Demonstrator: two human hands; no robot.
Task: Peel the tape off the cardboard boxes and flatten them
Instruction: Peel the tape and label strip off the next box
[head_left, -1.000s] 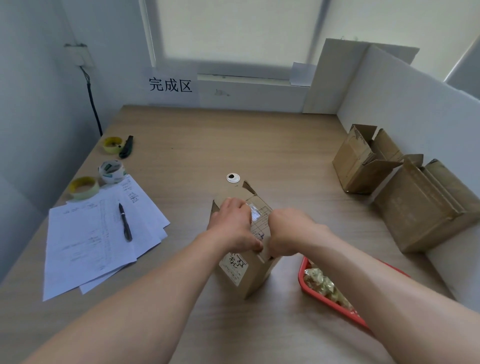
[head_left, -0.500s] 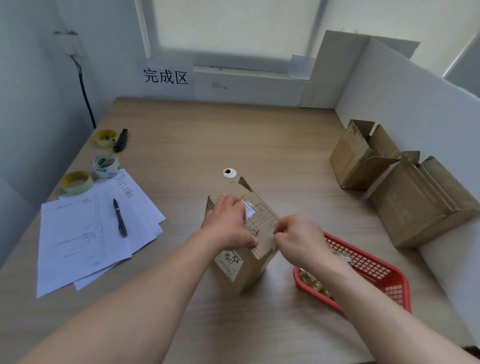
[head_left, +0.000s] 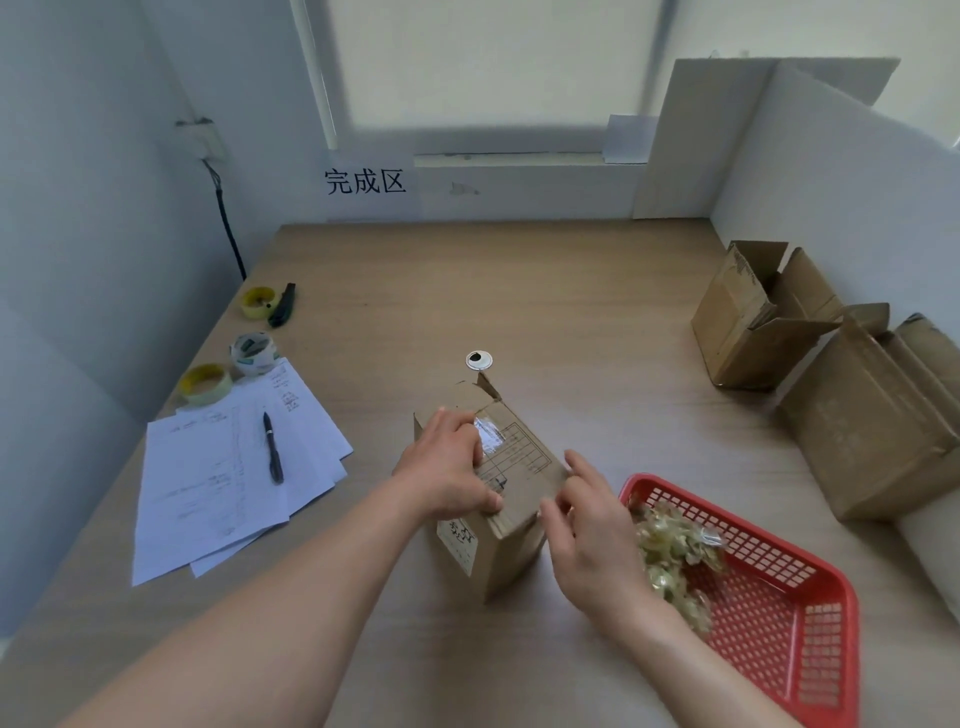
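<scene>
A small cardboard box (head_left: 506, 556) stands upright near the table's front middle, with a printed label and a strip of clear tape (head_left: 488, 434) on its top. My left hand (head_left: 447, 467) lies over the top left edge and grips the box. My right hand (head_left: 592, 540) is at the top right edge, thumb and fingers touching the cardboard. I cannot see whether tape is pinched between them. Two more cardboard boxes, one (head_left: 753, 332) with open flaps and a larger one (head_left: 872, 426), lean at the right wall.
A red mesh basket (head_left: 826, 649) holding crumpled peeled tape (head_left: 675, 551) sits right of the box, under my right wrist. Papers (head_left: 218, 478) with a pen (head_left: 272, 447), three tape rolls (head_left: 205, 383) and a box cutter (head_left: 283, 305) lie at the left. A white board partition lines the right side.
My right hand has slid from the middle of the box top to its right edge, nearer me. My left hand stays on the box. The view has shifted and shows more of the basket.
</scene>
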